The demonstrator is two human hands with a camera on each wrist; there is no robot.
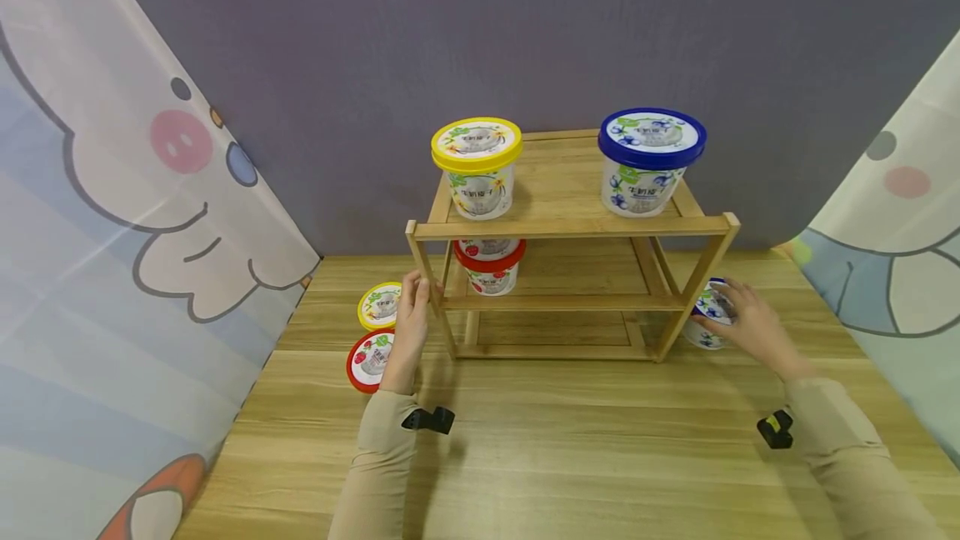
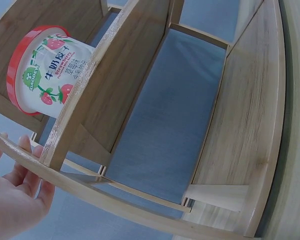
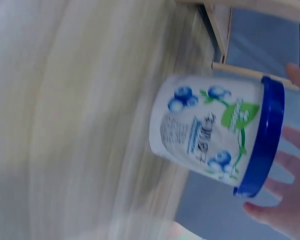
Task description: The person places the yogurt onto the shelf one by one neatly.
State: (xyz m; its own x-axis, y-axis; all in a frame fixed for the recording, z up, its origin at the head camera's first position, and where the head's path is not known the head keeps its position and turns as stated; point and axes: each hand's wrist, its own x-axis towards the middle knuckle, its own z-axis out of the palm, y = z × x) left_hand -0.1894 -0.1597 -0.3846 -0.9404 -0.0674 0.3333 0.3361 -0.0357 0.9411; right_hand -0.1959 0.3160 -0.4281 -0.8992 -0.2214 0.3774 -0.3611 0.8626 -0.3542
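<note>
My right hand (image 1: 757, 327) has its fingers and thumb around the blue lid of a white cup with blueberry pictures (image 3: 205, 130), just right of the wooden rack (image 1: 577, 227). In the right wrist view, the fingers spread about the lid's rim; whether the cup's base touches the table is hard to tell. At the rack's left side, my left hand (image 1: 408, 323) grips the wooden post, its fingers bent behind the rail in the left wrist view. Inside, on the middle shelf, a red-lidded strawberry cup (image 2: 52, 75) stands near that hand, with another partly hidden behind it.
A yellow-lidded cup (image 1: 480, 169) and a blue-lidded cup (image 1: 648, 165) stand on the top shelf. Left of the rack, another yellow-lidded cup (image 1: 378, 305) and a red-lidded cup (image 1: 369, 361) are partly behind my left hand. Printed curtains (image 1: 112, 190) flank the wooden table (image 1: 585, 440).
</note>
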